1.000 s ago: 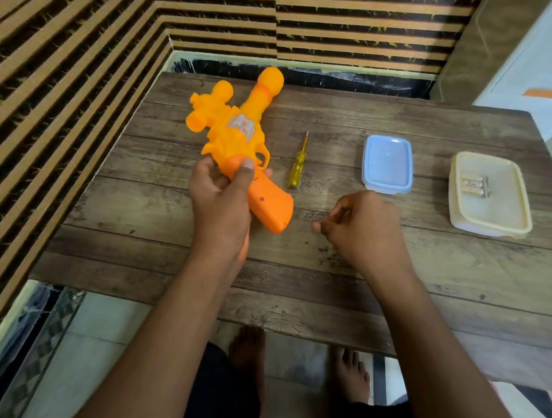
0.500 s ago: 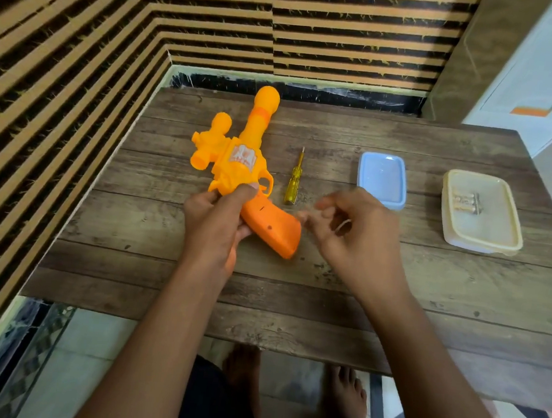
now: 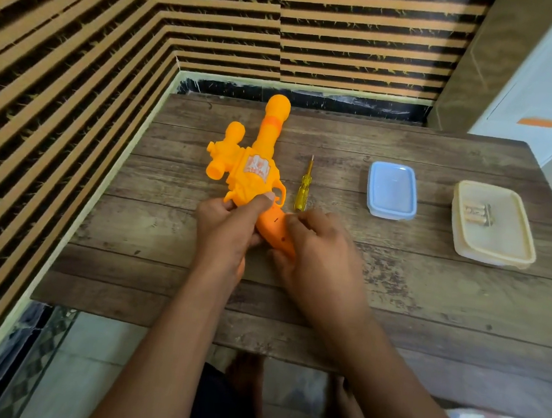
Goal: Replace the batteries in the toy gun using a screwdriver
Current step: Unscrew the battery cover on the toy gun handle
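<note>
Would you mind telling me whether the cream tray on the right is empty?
Not empty: the cream tray holds a few batteries lying side by side at its far end.

Scene is evenly lit by soft, fairly bright diffuse light, strongest at upper right; only faint soft shadows are cast on the table (image 3: 428, 291). Slight motion blur is seen on the right hand (image 3: 323, 260). Striped wall (image 3: 80, 55) lines are bent by wide-angle distortion toward the edges, and bottom corners are rendered soft.
</note>
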`<control>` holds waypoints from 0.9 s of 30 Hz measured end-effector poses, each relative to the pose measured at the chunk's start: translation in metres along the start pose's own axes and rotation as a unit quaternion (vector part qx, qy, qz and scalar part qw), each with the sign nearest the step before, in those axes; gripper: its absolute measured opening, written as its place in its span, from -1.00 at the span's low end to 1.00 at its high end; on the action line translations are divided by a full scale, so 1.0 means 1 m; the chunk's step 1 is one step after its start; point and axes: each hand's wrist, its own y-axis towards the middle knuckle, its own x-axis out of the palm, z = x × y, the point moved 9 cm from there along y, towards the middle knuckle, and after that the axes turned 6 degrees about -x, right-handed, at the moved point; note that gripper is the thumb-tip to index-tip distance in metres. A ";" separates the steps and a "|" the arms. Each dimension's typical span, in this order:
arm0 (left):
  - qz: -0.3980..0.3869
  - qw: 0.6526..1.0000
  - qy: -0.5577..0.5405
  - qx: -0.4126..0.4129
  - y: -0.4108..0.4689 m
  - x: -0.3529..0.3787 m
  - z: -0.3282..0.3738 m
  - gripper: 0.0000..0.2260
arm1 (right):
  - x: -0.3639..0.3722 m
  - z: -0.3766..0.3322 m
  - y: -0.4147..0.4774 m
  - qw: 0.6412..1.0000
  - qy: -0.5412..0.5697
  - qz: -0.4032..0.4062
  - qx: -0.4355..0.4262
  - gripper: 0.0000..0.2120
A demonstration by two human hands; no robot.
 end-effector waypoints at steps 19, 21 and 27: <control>0.011 1.000 0.007 0.017 0.000 -0.002 0.000 -0.87 | 0.009 -0.024 -0.001 0.991 -0.117 0.068 -0.001 -0.63; 0.011 1.000 0.003 0.011 0.001 -0.004 -0.002 -0.90 | 0.009 -0.027 -0.002 0.989 -0.124 0.075 -0.004 -0.70; 0.018 1.000 0.010 0.001 0.000 -0.005 -0.002 -0.86 | 0.002 -0.036 -0.005 0.986 -0.129 0.105 -0.021 -0.86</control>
